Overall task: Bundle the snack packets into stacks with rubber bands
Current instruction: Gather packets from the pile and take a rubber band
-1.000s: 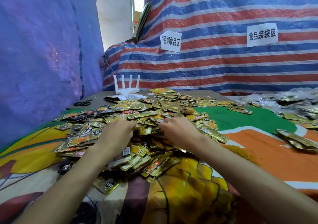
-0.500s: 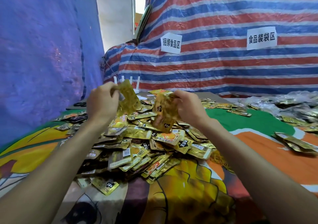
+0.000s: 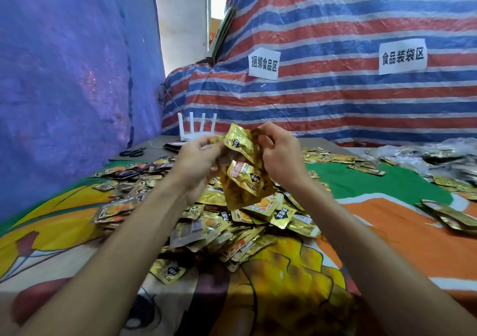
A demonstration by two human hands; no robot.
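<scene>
A big loose heap of gold snack packets (image 3: 232, 227) covers the middle of the colourful cloth. Both hands are raised above the heap with a handful of gold packets (image 3: 245, 173) between them. My left hand (image 3: 196, 162) grips the bunch from the left side, fingers curled round its edge. My right hand (image 3: 278, 155) pinches the top of the bunch from the right. The packets in the bunch hang uneven and fanned. No rubber band shows in the frame.
A white router (image 3: 196, 129) and black scissors (image 3: 133, 151) lie at the table's back left. Clear plastic bags with packets (image 3: 438, 160) sit at the right, and a small stack of packets (image 3: 449, 214) lies on the orange cloth. Tarpaulin walls close in behind and left.
Both hands lifted from the heap, each with packets, then came together. The two handfuls are now one bunch held between both hands above the heap.
</scene>
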